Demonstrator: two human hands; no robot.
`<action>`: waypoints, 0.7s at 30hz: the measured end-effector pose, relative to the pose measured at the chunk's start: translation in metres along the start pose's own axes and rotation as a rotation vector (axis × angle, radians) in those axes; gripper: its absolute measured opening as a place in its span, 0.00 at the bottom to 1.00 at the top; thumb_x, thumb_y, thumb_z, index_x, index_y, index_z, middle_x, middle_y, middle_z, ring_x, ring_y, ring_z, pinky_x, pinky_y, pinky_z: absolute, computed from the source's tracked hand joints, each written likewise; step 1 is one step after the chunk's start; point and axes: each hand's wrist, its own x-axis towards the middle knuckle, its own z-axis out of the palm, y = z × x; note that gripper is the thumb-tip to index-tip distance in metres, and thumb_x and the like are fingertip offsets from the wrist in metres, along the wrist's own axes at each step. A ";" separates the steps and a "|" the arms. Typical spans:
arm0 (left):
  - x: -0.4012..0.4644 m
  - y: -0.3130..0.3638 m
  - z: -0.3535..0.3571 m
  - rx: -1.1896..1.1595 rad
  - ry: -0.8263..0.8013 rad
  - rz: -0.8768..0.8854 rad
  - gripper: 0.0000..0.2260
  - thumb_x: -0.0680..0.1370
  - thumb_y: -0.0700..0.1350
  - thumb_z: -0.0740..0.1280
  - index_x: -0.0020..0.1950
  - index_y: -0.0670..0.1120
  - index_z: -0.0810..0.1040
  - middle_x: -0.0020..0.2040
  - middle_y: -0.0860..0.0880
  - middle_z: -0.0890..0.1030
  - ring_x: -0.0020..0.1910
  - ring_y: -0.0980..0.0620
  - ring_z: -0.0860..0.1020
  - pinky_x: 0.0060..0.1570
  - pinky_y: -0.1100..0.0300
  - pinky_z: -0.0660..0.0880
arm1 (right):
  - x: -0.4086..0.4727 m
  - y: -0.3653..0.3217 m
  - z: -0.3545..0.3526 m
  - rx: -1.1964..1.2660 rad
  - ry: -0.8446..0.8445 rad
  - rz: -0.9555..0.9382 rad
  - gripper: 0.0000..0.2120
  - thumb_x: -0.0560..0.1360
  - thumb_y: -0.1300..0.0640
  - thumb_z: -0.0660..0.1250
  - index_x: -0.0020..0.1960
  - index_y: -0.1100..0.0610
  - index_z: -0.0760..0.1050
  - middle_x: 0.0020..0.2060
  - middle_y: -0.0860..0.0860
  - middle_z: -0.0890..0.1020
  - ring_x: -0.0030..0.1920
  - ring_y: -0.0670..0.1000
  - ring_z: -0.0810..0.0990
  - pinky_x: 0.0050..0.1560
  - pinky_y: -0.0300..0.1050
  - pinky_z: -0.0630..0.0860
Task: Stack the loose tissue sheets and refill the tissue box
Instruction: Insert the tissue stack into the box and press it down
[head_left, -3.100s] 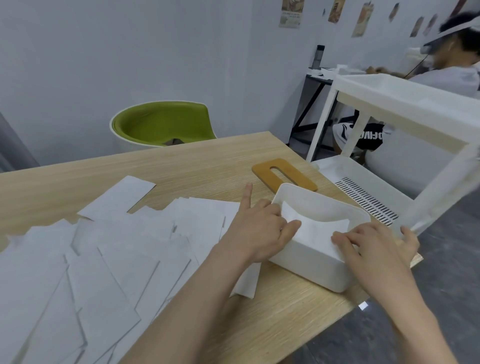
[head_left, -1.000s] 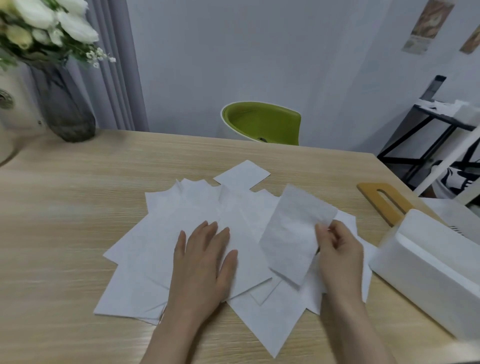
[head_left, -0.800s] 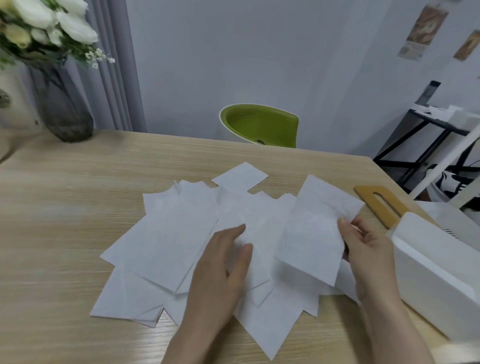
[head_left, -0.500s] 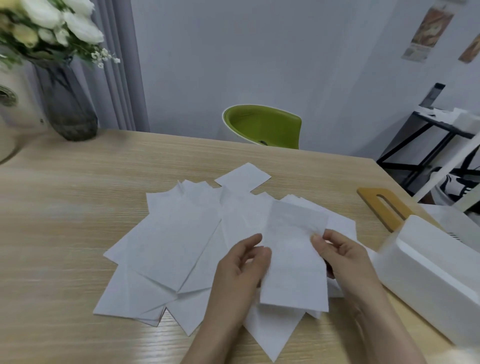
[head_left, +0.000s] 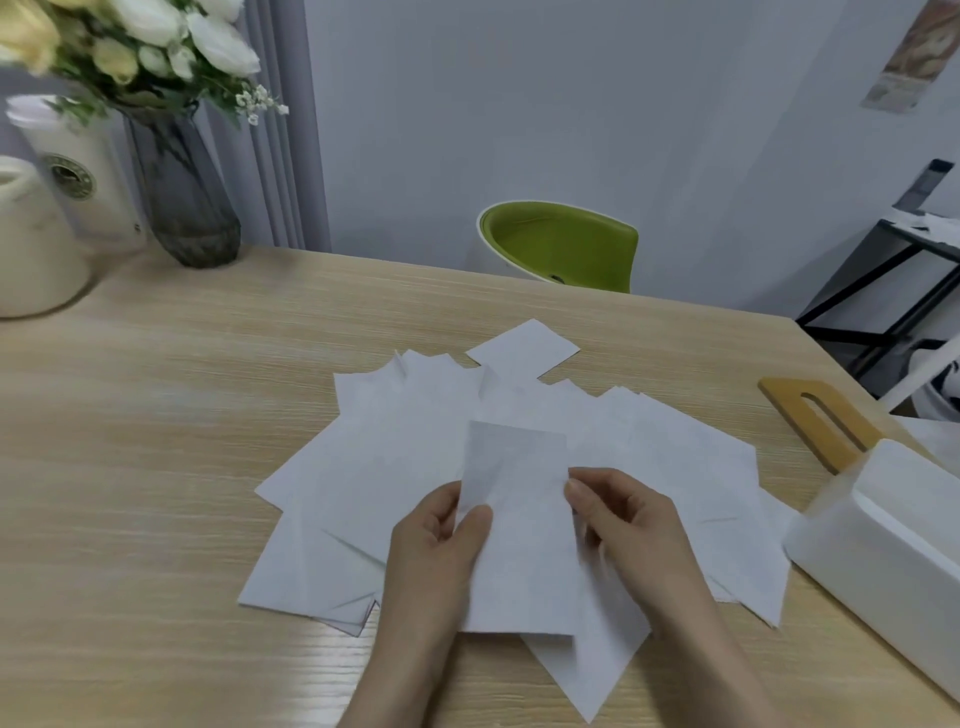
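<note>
Several loose white tissue sheets (head_left: 395, 457) lie fanned out and overlapping on the wooden table (head_left: 156, 415). One sheet (head_left: 519, 525) is lifted above the pile and held upright between both hands. My left hand (head_left: 436, 551) pinches its left edge with thumb on top. My right hand (head_left: 628, 525) pinches its right edge. The white tissue box (head_left: 893, 551) stands at the table's right edge, its top open. Its wooden lid (head_left: 818, 423) with a slot lies flat behind it.
A dark glass vase (head_left: 182, 197) of white flowers, a white cup (head_left: 83, 176) and a cream pot (head_left: 36, 249) stand at the far left. A green chair (head_left: 561, 244) sits behind the table. A black rack (head_left: 893, 280) stands at right.
My right hand lifted one sheet off the pile and brought it toward the middle. My left hand left the pile and took the sheet's left edge.
</note>
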 end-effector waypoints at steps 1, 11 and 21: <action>0.001 0.001 -0.004 -0.025 0.031 -0.010 0.09 0.78 0.34 0.65 0.49 0.46 0.82 0.45 0.47 0.86 0.46 0.46 0.84 0.49 0.52 0.79 | 0.003 0.003 0.001 -0.070 0.049 -0.013 0.05 0.75 0.56 0.68 0.50 0.50 0.81 0.41 0.45 0.83 0.37 0.45 0.76 0.41 0.36 0.71; 0.007 0.002 -0.024 -0.065 0.177 -0.038 0.09 0.79 0.36 0.65 0.51 0.47 0.82 0.46 0.49 0.86 0.48 0.47 0.84 0.50 0.51 0.78 | 0.015 0.002 0.011 -0.162 0.020 0.063 0.06 0.72 0.53 0.72 0.49 0.48 0.79 0.32 0.46 0.79 0.38 0.43 0.77 0.44 0.40 0.71; 0.005 0.005 -0.025 -0.076 0.168 -0.055 0.09 0.79 0.37 0.64 0.52 0.46 0.81 0.44 0.50 0.86 0.44 0.50 0.84 0.46 0.53 0.78 | 0.008 0.004 0.008 -0.206 0.030 0.026 0.04 0.72 0.54 0.71 0.40 0.52 0.83 0.33 0.52 0.82 0.40 0.50 0.81 0.45 0.47 0.75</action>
